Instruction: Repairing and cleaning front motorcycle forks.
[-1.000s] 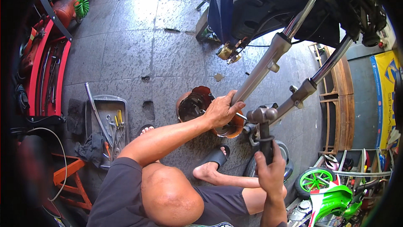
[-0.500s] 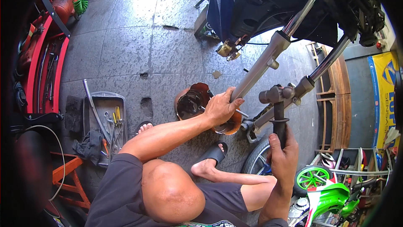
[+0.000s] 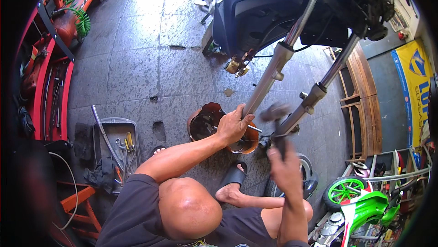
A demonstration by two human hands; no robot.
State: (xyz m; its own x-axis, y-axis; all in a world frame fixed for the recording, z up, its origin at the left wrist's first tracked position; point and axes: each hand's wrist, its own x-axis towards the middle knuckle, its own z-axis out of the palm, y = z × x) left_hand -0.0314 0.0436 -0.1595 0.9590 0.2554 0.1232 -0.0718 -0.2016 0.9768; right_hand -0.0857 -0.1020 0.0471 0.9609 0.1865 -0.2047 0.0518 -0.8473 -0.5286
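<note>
In the head view, everything sits around the motorcycle's two front fork legs, which slant down from a dark blue scooter body (image 3: 255,14) at the top. Left of the forks, on the grey stone-tile floor (image 3: 137,64), lies a shallow grey metal tray (image 3: 119,130) of hand tools with a long bent steel bar (image 3: 104,134) across it; farther left stands a red tool trolley (image 3: 50,91). Right of the forks are a wooden shelf (image 3: 360,105), a green toy bike (image 3: 365,206) and a yellow banner (image 3: 415,87). The person's own bald head and bare knee fill the lower middle and hide the floor below the forks.

The left fork leg (image 3: 273,73) is a smooth silver tube with a thicker cast lower part. The left hand (image 3: 233,126) is closed around its bottom end, directly above a rusty brown round pan (image 3: 207,121) (glossy inside, likely with oil).

The right fork leg (image 3: 319,91) looks the same. At its foot the right hand (image 3: 285,165) has its grip wrapped around a dark tool handle (image 3: 279,143), whose head is motion-blurred, so its kind cannot be told.
</note>
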